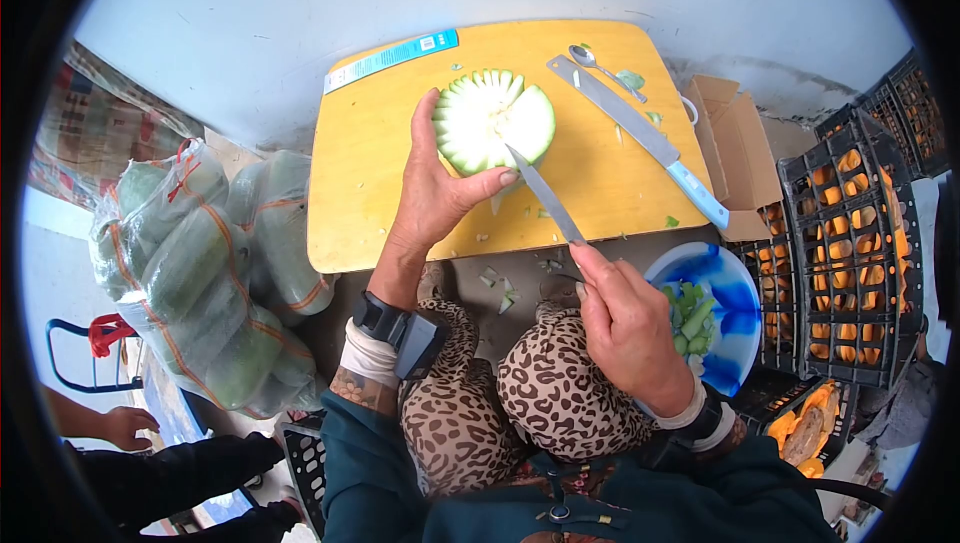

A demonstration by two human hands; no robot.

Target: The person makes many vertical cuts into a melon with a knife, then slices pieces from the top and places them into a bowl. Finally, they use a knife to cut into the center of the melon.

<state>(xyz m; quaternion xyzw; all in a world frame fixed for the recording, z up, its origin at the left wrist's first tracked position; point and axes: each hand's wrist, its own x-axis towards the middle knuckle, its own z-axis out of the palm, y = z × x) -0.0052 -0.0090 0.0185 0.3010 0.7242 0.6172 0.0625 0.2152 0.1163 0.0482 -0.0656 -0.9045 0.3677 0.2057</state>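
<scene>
A piece of winter melon (475, 123) with white flesh and green rind stands on the yellow table (380, 173), its left rim cut into a row of notches. My left hand (440, 188) grips it from the left and front, fingers along the rind and thumb at the near side. Closed around a knife's handle, my right hand (625, 328) is in front of the table edge. The narrow knife (547, 200) points up and left, its tip at the cut face near the melon's middle. The handle is mostly hidden by my fingers.
A large blue-handled knife (620, 118) and a spoon (595, 65) lie right, a blue-white sleeve (390, 60) back left. Beside my right arm is a blue-white basin (738, 293) of green pieces. Crates (840, 253) stand right, wrapped gourds (190, 253) left, near another person's hand (130, 428).
</scene>
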